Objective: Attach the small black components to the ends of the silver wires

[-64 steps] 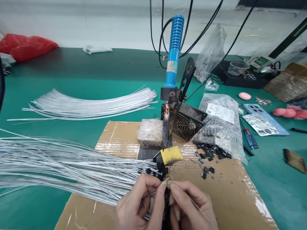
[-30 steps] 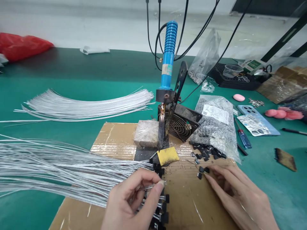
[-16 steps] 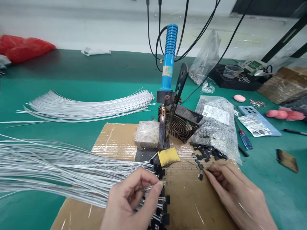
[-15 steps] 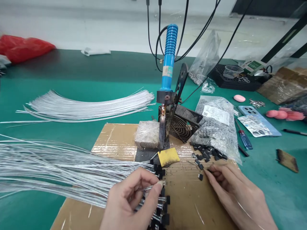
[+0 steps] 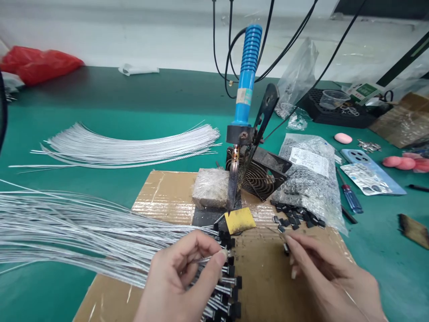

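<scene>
wire (image 5: 214,258) pinched in left hand (image 5: 177,281) fingers; right hand (image 5: 321,273) fingertips on black part (image 5: 286,248); cardboard (image 5: 161,197) over green bench (image 5: 100,107).

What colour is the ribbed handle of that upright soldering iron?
Bright blue; the soldering iron's ribbed handle shows best in the head view.

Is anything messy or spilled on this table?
Yes. Small black parts lie scattered loose on the cardboard beside their open plastic bag, as if spilled out. The right hand touches one stray piece, while the left hand pinches a thin white wire.
</scene>
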The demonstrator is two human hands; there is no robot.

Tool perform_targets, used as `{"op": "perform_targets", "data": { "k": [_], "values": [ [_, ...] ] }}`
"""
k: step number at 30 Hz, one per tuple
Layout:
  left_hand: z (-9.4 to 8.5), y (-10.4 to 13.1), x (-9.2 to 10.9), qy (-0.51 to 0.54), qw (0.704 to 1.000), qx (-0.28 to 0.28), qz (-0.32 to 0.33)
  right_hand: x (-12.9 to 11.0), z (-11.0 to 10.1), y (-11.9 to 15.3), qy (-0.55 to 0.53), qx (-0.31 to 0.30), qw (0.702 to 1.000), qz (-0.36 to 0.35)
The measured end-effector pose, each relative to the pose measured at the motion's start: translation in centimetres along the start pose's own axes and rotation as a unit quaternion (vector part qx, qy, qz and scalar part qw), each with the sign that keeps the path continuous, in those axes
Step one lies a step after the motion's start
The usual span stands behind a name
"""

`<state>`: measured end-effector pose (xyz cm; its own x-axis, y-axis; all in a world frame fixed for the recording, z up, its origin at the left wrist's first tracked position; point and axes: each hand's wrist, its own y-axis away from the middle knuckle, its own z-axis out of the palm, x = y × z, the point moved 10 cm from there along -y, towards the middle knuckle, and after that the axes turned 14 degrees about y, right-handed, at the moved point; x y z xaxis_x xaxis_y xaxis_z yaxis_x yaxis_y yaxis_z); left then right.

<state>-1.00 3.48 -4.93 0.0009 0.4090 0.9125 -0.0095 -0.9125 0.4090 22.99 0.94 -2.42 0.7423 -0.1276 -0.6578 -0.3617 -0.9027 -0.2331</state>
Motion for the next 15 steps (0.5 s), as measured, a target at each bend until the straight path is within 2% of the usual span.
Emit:
{"op": "perform_targets", "data": {
  "k": [4, 7, 9, 11, 15],
  "values": [
    [0.2, -0.3, 0.5, 0.038, 0.999, -0.011, 0.001, -1.0, 2.4, 1.3, -0.143, -0.04, 0.985, 0.092],
    [0.6, -0.4, 0.7, 0.055, 0.998, -0.025, -0.008, -1.0, 4.8, 2.7, -0.255, -0.094, 0.94, 0.204],
    [0.6, -0.5, 0.8, 0.058, 0.998, -0.025, -0.018, -1.3, 6.1, 3.4, -0.299, -0.124, 0.911, 0.254],
    [0.6, -0.6, 0.8, 0.061, 0.998, -0.026, -0.022, -1.9, 6.6, 3.4, -0.316, -0.136, 0.903, 0.258],
    [0.7, -0.9, 0.6, 0.066, 0.996, -0.044, -0.03, -3.0, 6.3, 2.3, -0.321, -0.125, 0.919, 0.19]
  ]
}}
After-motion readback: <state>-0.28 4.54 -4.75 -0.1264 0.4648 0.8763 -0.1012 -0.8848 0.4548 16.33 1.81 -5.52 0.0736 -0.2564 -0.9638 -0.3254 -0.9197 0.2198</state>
